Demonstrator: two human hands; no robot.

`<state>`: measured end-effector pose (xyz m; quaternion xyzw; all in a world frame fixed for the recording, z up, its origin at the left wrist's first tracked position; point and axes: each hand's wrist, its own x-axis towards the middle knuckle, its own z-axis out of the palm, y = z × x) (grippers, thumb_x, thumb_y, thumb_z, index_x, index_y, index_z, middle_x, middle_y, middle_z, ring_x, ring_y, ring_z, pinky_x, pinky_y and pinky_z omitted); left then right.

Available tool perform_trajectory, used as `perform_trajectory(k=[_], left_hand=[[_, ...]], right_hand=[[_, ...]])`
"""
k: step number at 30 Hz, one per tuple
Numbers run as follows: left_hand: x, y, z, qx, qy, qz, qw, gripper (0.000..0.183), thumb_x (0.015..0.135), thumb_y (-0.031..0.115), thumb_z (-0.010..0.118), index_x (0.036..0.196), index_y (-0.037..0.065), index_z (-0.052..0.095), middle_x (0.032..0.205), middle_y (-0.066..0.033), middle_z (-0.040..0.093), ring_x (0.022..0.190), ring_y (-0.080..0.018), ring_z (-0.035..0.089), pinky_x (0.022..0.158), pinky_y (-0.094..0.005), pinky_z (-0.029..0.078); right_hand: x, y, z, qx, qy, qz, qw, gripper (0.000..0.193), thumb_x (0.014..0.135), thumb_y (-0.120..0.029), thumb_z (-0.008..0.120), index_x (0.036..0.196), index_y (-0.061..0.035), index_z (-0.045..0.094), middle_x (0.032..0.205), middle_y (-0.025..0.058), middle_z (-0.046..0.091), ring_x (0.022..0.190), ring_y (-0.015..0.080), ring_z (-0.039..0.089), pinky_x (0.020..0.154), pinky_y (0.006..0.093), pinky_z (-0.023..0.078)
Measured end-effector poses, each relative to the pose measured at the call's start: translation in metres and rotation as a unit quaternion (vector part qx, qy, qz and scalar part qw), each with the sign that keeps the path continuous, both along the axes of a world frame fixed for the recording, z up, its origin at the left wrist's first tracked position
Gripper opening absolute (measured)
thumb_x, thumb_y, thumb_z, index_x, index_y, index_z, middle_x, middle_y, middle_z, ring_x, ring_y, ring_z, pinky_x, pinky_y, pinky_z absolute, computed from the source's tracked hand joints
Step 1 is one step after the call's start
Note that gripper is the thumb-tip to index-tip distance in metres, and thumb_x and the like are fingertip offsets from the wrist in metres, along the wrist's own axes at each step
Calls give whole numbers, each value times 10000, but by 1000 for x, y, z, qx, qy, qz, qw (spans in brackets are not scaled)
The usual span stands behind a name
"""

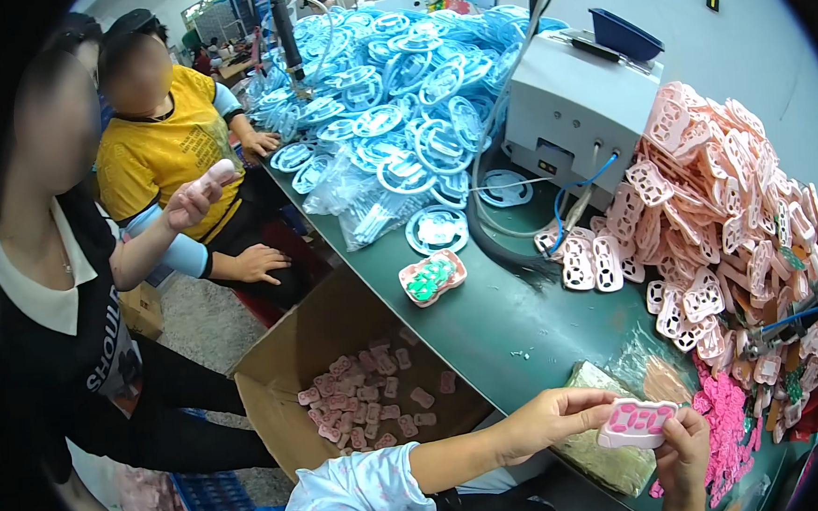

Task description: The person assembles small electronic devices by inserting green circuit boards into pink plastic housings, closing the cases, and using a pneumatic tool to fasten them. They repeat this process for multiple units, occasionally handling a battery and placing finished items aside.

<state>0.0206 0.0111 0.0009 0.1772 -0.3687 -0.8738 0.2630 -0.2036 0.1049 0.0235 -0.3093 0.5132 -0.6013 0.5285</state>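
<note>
Between my two hands is a small pale pink plastic piece [633, 423] with bright pink patches on its face, held above the table's near edge. My left hand [562, 422] pinches its left end between thumb and fingers. My right hand [681, 450] grips its lower right corner. Just beyond and below my right hand lies a heap of bright pink small parts [726, 423]. A yellowish-green block [614, 468] lies under my left hand, with a crumpled clear plastic bag [655, 372] behind it.
Pale pink frames [705, 200] pile up at right, blue oval frames [407, 78] at the back. A grey machine [580, 104] with hoses stands between them on the green table [489, 344]. An open cardboard box [275, 367] holds pink pieces. Two people [164, 158] [63, 267] are at left.
</note>
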Motion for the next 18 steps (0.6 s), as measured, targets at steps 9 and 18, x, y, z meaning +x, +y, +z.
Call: perform_trajectory(k=[9, 18], left_hand=[[65, -19, -10, -38, -120, 55, 990, 318, 943, 240, 553, 1183, 34, 586, 1043, -48, 646, 867, -66, 572, 797, -217, 472], [131, -31, 3, -24, -129, 245, 961, 257, 939, 180, 547, 1118, 7, 608, 1004, -73, 642, 887, -106, 592, 838, -262, 478]], right_hand=[[-25, 16, -13, 27, -99, 53, 993, 218, 902, -25, 548, 1117, 5, 533, 950, 66, 601, 886, 169, 602, 837, 343, 507], [-29, 16, -21, 34, -87, 56, 994, 149, 908, -51, 542, 1055, -27, 543, 990, 83, 583, 938, 208, 585, 852, 354, 491]])
